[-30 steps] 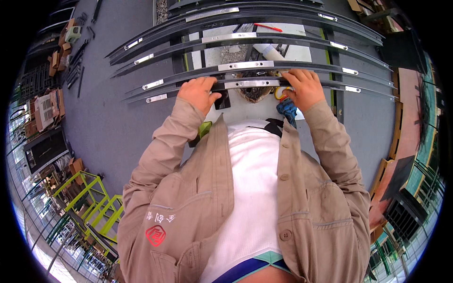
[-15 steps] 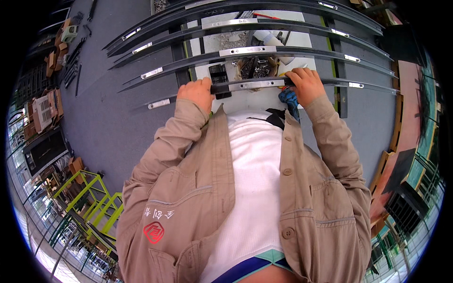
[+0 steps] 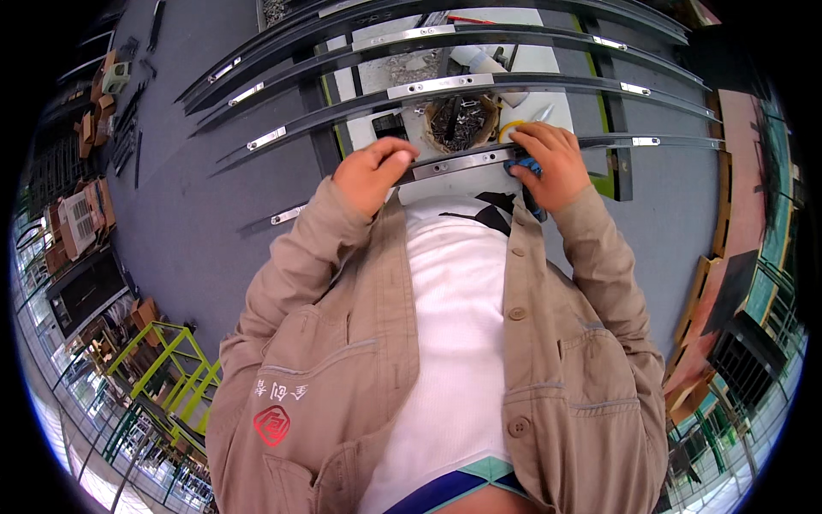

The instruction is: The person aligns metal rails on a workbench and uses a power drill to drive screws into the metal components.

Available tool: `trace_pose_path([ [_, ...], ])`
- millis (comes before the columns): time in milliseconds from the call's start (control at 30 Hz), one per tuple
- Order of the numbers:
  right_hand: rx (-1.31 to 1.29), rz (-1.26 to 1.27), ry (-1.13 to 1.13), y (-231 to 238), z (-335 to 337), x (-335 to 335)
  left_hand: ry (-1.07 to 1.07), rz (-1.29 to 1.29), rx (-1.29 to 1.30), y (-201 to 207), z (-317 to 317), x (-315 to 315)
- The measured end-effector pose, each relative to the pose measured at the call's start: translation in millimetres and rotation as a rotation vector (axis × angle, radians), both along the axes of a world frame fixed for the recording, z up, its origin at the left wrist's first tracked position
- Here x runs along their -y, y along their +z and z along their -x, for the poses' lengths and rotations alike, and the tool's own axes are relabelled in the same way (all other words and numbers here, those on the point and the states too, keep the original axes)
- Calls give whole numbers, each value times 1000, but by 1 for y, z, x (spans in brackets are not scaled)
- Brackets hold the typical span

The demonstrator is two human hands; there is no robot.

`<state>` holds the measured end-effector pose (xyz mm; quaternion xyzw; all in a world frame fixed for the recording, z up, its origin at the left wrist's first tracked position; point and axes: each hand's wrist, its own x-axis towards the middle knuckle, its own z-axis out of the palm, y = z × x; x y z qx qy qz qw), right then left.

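Observation:
The nearest dark metal bar (image 3: 599, 142) runs slantwise in front of me, its left end closer to my body. A silver plate with holes (image 3: 461, 163) is fixed on its middle. My left hand (image 3: 370, 178) is over the bar left of this plate, fingers loosely stretched and thumb apart, with nothing seen in them. On the right, my right hand (image 3: 552, 167) has its fingers across the bar and its thumb on the near side. A blue power tool (image 3: 531, 188) lies below that hand, partly hidden. Just beyond is a yellow ring-shaped thing (image 3: 509, 130).
More dark bars with silver plates (image 3: 441, 86) lie across the far side. Beneath them a white worktop (image 3: 548, 77) carries a tub of small metal fasteners (image 3: 461, 124) and a white cylindrical container (image 3: 484, 67). A green-yellow frame (image 3: 163, 368) stands at left, a pinkish panel (image 3: 741, 171) at right.
My left hand has loosened from the nearest bar and turned, showing its thumb. The bar's left end has swung toward me. My right hand has stayed, its thumb now visible.

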<state>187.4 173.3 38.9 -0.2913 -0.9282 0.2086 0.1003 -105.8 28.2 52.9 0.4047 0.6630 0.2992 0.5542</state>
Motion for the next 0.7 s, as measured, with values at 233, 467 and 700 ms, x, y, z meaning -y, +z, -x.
trace_pose_path([
  [233, 517, 212, 135, -6, 40, -34, -747, 61, -707, -24, -23, -67],
  [467, 674, 325, 99, -15, 49, -39, -746, 164, -544, -50, -30, -75],
  [700, 401, 39, 135, -26, 21, -2, -481, -309, -947, -57, -67, -24],
])
